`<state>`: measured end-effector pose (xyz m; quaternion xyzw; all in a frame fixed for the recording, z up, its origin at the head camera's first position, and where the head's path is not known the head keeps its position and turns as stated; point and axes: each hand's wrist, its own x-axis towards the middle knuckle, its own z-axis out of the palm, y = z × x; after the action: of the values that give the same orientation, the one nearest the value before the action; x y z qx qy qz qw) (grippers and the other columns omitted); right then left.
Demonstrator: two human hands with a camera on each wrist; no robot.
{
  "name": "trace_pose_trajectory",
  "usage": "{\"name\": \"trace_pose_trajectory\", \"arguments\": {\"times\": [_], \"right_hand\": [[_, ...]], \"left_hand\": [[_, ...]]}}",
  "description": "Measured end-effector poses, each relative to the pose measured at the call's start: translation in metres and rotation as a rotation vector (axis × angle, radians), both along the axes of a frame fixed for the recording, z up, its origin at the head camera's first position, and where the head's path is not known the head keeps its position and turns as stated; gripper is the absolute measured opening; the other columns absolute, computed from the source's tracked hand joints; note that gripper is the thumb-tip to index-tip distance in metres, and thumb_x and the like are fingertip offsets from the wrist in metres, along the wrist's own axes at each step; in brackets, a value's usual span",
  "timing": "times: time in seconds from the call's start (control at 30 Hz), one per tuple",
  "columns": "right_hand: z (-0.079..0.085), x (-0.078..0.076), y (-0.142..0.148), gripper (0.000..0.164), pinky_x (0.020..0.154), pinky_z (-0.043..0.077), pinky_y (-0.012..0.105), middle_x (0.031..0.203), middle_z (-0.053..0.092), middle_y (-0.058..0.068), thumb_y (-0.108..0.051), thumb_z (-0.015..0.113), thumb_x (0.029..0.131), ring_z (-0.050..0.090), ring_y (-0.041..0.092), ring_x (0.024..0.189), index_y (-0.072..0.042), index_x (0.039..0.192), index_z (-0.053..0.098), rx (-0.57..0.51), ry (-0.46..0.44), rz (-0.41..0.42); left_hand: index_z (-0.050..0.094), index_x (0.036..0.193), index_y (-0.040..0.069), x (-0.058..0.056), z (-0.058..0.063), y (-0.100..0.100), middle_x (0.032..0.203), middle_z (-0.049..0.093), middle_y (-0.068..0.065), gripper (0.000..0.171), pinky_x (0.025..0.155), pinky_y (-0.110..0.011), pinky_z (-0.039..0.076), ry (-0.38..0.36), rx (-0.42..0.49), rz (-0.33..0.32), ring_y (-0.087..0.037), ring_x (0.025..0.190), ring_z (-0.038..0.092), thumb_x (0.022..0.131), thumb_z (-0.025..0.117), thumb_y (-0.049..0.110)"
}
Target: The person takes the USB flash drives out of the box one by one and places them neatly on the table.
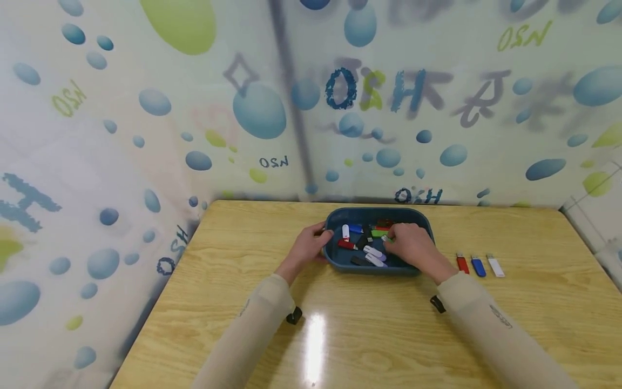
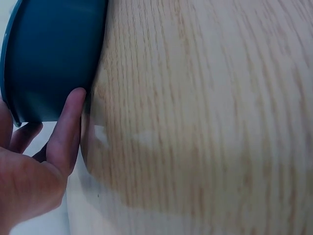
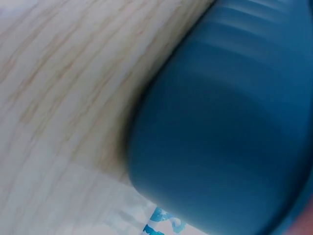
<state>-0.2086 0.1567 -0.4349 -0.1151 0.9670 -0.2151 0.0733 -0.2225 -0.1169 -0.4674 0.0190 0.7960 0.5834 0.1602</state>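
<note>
A dark blue plastic bin (image 1: 335, 265) holds several USB sticks, among them a white one (image 1: 345, 232), a blue one (image 1: 356, 228), a red one (image 1: 347, 245), a green one (image 1: 379, 234) and pale lilac ones (image 1: 374, 260). My left hand (image 1: 311, 241) grips the bin's left end, thumb over the rim; in the left wrist view its fingers (image 2: 68, 117) lie along the outer wall. Inside the bin's right half, my right hand (image 1: 410, 243) pinches a USB stick (image 1: 385, 238) whose metal plug shows at the fingertips. Most of that stick is hidden by the hand.
On the wooden table (image 1: 233, 254), right of the bin, a red USB stick (image 1: 462, 263), a blue one (image 1: 478, 266) and a white one (image 1: 495, 266) lie in a row. A patterned wall (image 1: 369, 162) rises behind the table's back edge.
</note>
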Motion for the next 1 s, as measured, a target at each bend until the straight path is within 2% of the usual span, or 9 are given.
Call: {"name": "trace_pose_trajectory", "arguments": {"times": [0.1, 0.2, 0.47, 0.73, 1.0], "right_hand": [[0.003, 0.002, 0.003, 0.019, 0.064, 0.052, 0.037, 0.086, 0.068, 0.009, -0.018, 0.070, 0.096, 0.055, 0.019, 0.066, 0.001, 0.095, 0.074, -0.020, 0.018, -0.019], [0.007, 0.004, 0.006, 0.026, 0.074, 0.058, 0.044, 0.096, 0.073, 0.013, -0.020, 0.070, 0.098, 0.061, 0.021, 0.072, 0.004, 0.107, 0.074, -0.033, 0.022, -0.037], [0.017, 0.014, 0.026, 0.025, 0.065, 0.051, 0.038, 0.085, 0.068, 0.009, -0.020, 0.070, 0.098, 0.057, 0.019, 0.067, 0.004, 0.106, 0.072, -0.079, 0.072, -0.041], [0.026, 0.021, 0.054, 0.033, 0.073, 0.058, 0.047, 0.102, 0.073, 0.018, -0.023, 0.070, 0.099, 0.068, 0.029, 0.085, 0.006, 0.114, 0.071, -0.104, 0.077, -0.101], [0.033, 0.031, 0.085, 0.038, 0.074, 0.057, 0.050, 0.104, 0.073, 0.021, -0.027, 0.067, 0.101, 0.067, 0.032, 0.086, 0.007, 0.118, 0.070, -0.120, 0.089, -0.162]], "left_hand": [[0.051, 0.154, 0.015, 0.000, -0.001, 0.001, 0.136, 0.063, -0.018, 0.050, 0.066, -0.042, 0.065, 0.000, -0.003, -0.002, -0.029, 0.096, 0.071, 0.106, 0.058, 0.027], [0.051, 0.154, 0.015, 0.000, 0.000, 0.000, 0.136, 0.063, -0.018, 0.050, 0.066, -0.042, 0.065, 0.002, -0.011, -0.005, -0.029, 0.097, 0.071, 0.106, 0.057, 0.028], [0.053, 0.153, 0.014, 0.003, 0.000, -0.001, 0.135, 0.062, -0.017, 0.049, 0.065, -0.040, 0.065, 0.020, -0.026, -0.005, -0.028, 0.097, 0.070, 0.106, 0.057, 0.029], [0.055, 0.151, 0.013, 0.002, -0.001, -0.002, 0.134, 0.063, -0.018, 0.047, 0.066, -0.041, 0.065, 0.022, -0.009, -0.008, -0.028, 0.093, 0.070, 0.106, 0.057, 0.027], [0.054, 0.152, 0.015, 0.002, 0.002, 0.000, 0.136, 0.062, -0.017, 0.047, 0.067, -0.042, 0.065, 0.016, -0.001, -0.016, -0.028, 0.097, 0.070, 0.106, 0.058, 0.028]]}}
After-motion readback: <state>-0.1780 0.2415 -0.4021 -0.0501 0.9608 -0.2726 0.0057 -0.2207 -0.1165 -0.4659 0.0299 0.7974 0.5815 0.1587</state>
